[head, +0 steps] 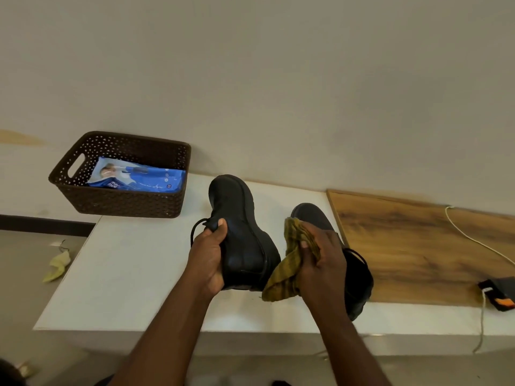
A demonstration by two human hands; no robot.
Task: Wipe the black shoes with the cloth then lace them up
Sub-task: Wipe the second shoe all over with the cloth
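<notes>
Two shoes on desk [145, 274]: left shoe [242, 232] tipped on edge, left hand [207, 260] fingers curled round its lace side to bare flank for wiping; cloth [292, 263] bunched in right hand [324, 263] fingers, over right shoe [359, 280].

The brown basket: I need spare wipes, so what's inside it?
The brown perforated plastic basket holds a blue printed packet, lying flat. Whatever lies under it is covered.

White table [133, 274]; basket [122, 201], shoe [359, 277], board [412, 246].
</notes>
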